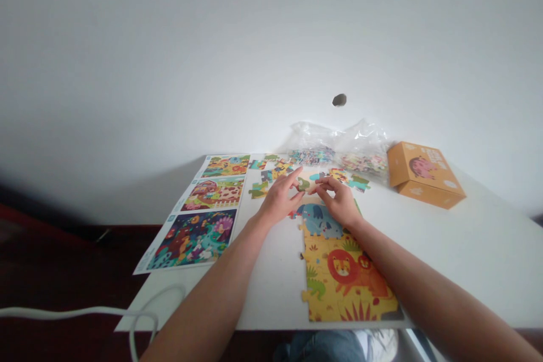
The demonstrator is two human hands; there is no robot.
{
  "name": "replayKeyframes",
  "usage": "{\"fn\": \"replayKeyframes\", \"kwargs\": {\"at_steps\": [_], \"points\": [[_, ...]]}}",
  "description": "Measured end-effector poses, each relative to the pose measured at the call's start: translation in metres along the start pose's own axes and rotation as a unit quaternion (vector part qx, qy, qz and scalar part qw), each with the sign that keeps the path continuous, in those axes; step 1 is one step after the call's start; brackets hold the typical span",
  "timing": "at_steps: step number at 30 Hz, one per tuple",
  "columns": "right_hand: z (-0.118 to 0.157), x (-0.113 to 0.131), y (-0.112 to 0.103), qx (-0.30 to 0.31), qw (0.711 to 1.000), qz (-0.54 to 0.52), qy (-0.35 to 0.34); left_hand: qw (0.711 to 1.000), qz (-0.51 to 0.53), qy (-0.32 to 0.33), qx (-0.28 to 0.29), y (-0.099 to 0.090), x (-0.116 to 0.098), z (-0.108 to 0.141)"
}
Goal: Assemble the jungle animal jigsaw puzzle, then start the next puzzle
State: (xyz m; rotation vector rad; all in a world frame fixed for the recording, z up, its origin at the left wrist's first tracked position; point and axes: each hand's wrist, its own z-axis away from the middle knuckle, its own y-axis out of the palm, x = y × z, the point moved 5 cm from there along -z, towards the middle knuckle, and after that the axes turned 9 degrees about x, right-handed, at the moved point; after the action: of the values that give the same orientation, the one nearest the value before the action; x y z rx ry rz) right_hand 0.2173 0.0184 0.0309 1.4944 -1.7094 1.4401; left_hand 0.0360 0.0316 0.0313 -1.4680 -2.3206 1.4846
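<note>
**Jigsaw piece [304,184] pinched at the fingertips, both hands together**

Your left hand [278,201] and right hand [338,201] meet over the white table [466,243], their fingertips closing on the piece from opposite sides. Your fingers partly hide its cream and green face, so its picture cannot be read. Grip note: only your fingertips are on it, and your palms are raised, which keeps your hands off the work below.

The piece is just above the top of the assembled jigsaw section [339,271], close to its blue elephant [319,220]. That upper edge is ragged, with tabs and notches showing. Loose pieces [271,176] lie beyond your left hand, and others [356,182] lie beyond your right.

Further out, two clear plastic bags [335,144] hold more pieces, and an orange cardboard box [424,175] sits to the right. Printed picture sheets [193,237] lie to the left, their lower corner at the table's left edge.

Edges: the section's near end lies just short of the near table edge. The widest stretch of tabletop is right of the section, under your right forearm. A white cable [72,312] runs below the table at lower left.
</note>
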Motion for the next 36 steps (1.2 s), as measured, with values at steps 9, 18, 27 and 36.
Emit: {"fn": "replayKeyframes", "kwargs": {"at_steps": [9,18,27,36], "points": [[0.0,-0.002,0.002,0.01,1.0,0.021,-0.002,1.0,0.007,-0.01,0.009,-0.002,0.001,0.001],[0.0,-0.004,0.002,0.012,1.0,0.012,-0.001,0.999,0.023,-0.014,0.017,-0.001,0.001,0.002],[-0.002,-0.011,0.002,0.007,0.999,0.036,0.018,0.999,0.017,-0.031,0.028,0.0,0.0,0.002],[-0.002,-0.019,0.005,0.027,0.993,0.083,0.082,0.994,-0.029,-0.1,0.02,0.004,0.013,0.002]]}}
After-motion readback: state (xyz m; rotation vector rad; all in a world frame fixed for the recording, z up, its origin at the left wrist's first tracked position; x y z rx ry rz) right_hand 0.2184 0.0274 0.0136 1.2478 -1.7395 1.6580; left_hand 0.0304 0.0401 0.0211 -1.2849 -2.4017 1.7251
